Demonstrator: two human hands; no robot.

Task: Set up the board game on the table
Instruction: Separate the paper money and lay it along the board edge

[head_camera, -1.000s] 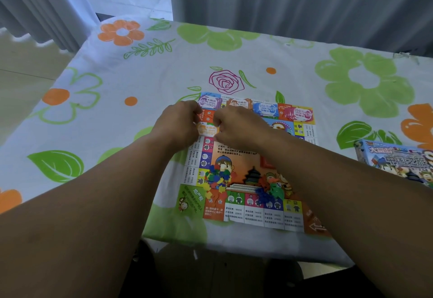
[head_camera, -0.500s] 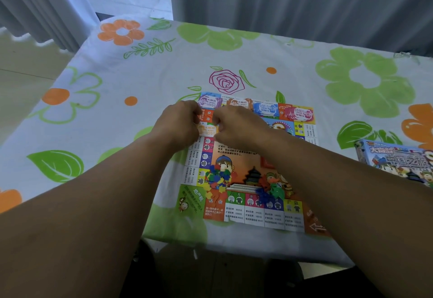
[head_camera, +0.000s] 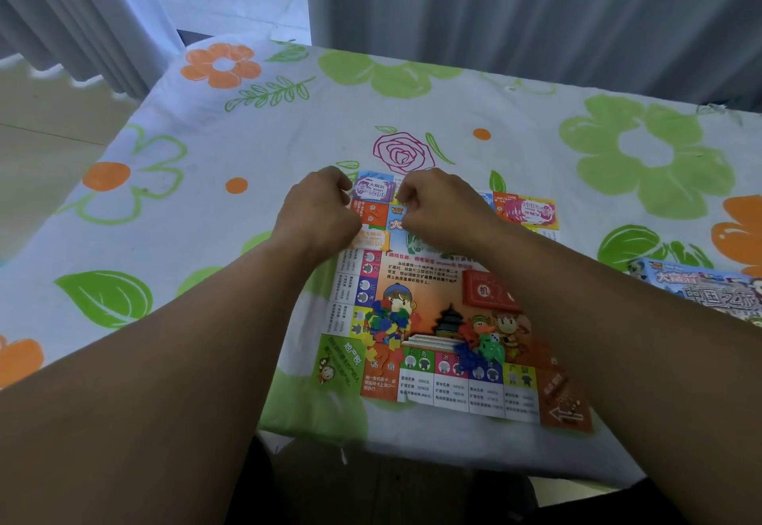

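The colourful game board (head_camera: 431, 277) lies flat near the table's front edge. My left hand (head_camera: 325, 211) and my right hand (head_camera: 437, 211) hover over its far left corner, fingers curled. Between them lies a purple play-money note (head_camera: 373, 190); my left fingertips pinch its left edge and my right fingertips its right edge. An orange note (head_camera: 373, 240) lies on the board just below my left hand. A pink note (head_camera: 530, 211) sits at the far right corner. A red card deck (head_camera: 484, 291) rests mid-board.
Two heaps of small coloured pieces (head_camera: 385, 324) (head_camera: 480, 349) lie on the board's near half. The game box (head_camera: 701, 289) sits at the right edge of the floral tablecloth (head_camera: 247, 145). Grey curtains (head_camera: 536, 8) hang behind the table.
Both hands shifted slightly away from me, from the orange note to the purple one. The orange note they held between them now lies on the board.
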